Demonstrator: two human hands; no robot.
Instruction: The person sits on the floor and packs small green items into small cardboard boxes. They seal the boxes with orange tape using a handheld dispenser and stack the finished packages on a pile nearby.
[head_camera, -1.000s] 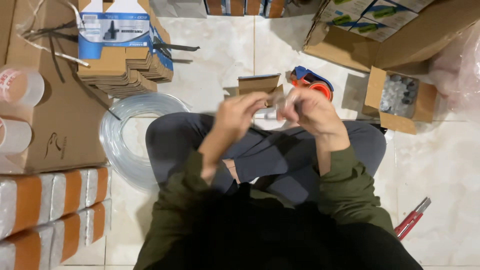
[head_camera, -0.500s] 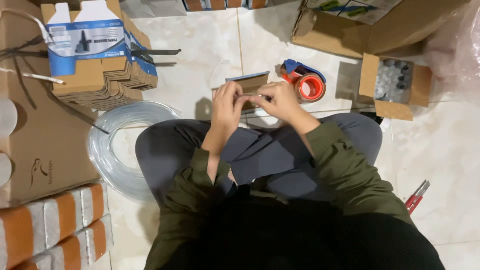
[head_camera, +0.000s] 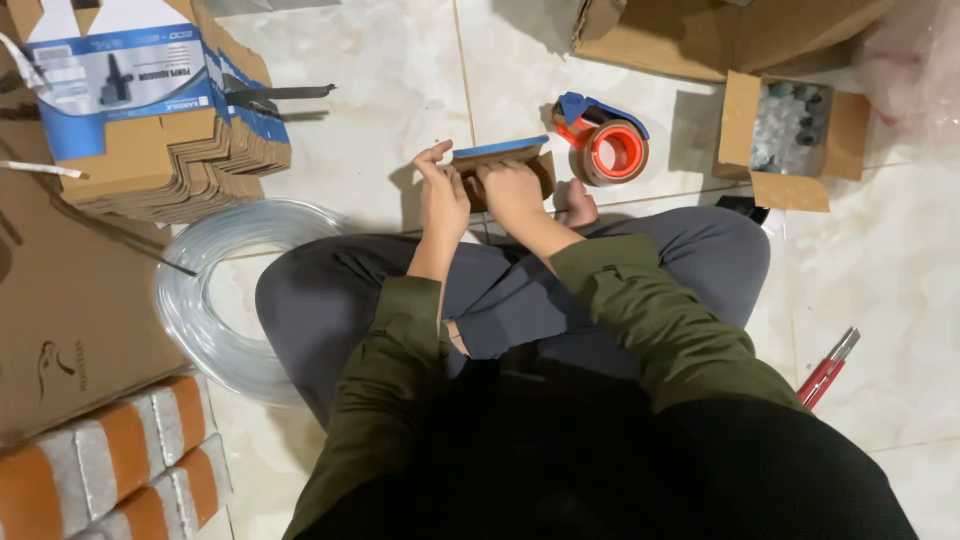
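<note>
I sit cross-legged on a tiled floor. Both hands hold a small brown cardboard box with a blue edge (head_camera: 505, 152) just above my knees. My left hand (head_camera: 441, 193) grips its left end with the fingers curled around it. My right hand (head_camera: 512, 190) presses on the box's front face from the right. What is inside the box is hidden by my hands.
An orange tape dispenser (head_camera: 606, 146) lies just right of the box. A stack of flat blue-and-brown cartons (head_camera: 150, 110) stands far left, a clear hose coil (head_camera: 215, 300) by my left knee, an open carton of small parts (head_camera: 795, 135) far right, a red cutter (head_camera: 826, 368) at right.
My hands and the small box have moved down toward the floor and closer together, and my view has shifted so the floor items sit lower and larger.
</note>
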